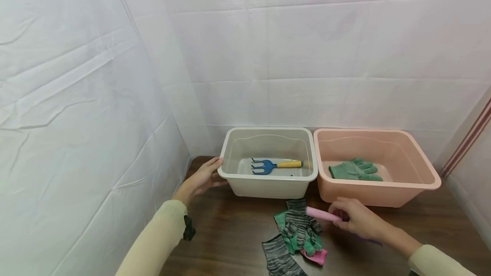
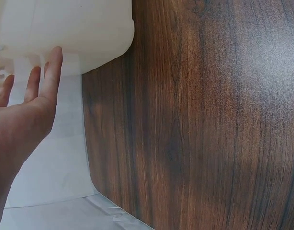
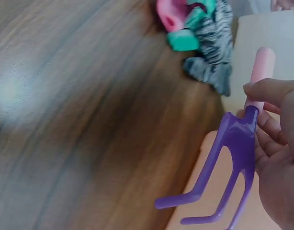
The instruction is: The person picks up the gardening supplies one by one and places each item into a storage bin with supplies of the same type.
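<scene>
My right hand point(image 1: 354, 216) pinches a hand rake by its pink handle point(image 3: 263, 67), near where the purple head point(image 3: 240, 141) begins. It hovers above the table, in front of the peach bin point(image 1: 368, 185). My left hand point(image 1: 205, 176) touches the left rim of the white bin point(image 1: 268, 178), its fingers point(image 2: 52, 76) fairly straight along the outer wall. Inside the white bin lies another hand rake point(image 1: 268, 165) with a blue head and yellow handle. A green glove point(image 1: 354, 169) rests in the peach bin.
In front of the white bin a loose pile of gloves point(image 1: 299, 225) lies on the brown wooden table point(image 1: 218, 233), in grey-black knit, green and pink. The two bins stand side by side. White sheeting point(image 1: 268, 54) hangs behind and at the left.
</scene>
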Action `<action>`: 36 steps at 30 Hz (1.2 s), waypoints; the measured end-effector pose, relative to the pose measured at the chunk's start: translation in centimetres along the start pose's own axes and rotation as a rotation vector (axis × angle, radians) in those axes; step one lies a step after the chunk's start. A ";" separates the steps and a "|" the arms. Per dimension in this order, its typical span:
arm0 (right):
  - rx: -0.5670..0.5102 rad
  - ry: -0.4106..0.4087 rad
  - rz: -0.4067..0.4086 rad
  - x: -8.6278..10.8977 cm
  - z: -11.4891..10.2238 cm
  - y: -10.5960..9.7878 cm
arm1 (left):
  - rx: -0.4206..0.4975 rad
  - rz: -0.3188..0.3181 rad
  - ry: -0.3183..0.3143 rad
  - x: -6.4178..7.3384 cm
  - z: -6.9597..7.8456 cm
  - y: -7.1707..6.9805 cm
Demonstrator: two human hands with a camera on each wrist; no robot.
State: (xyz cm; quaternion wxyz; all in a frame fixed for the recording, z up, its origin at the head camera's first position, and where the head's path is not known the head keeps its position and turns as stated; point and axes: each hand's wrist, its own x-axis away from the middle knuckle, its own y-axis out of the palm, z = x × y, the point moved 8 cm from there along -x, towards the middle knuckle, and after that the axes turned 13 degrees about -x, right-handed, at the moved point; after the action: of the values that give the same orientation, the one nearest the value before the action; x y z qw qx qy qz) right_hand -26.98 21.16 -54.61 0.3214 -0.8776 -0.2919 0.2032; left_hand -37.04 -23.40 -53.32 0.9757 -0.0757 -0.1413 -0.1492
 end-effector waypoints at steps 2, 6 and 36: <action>0.013 -0.005 -0.001 -0.3 -0.6 -0.2 | 0.002 -0.006 0.001 0.0 0.0 0.0; 0.015 -0.015 0.006 -0.8 -1.7 -0.6 | 0.007 -0.017 0.008 0.0 0.0 -0.1; 0.084 -0.118 0.102 -4.3 -8.7 -6.1 | 0.004 -0.026 0.016 -1.0 0.5 1.6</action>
State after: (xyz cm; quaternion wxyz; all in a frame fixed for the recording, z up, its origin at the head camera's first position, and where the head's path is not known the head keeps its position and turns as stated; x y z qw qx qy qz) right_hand -27.77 18.36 -43.58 0.3291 -0.8637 -0.2565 0.2829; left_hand -37.56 -21.54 -53.25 0.9749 -0.0707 -0.1349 -0.1624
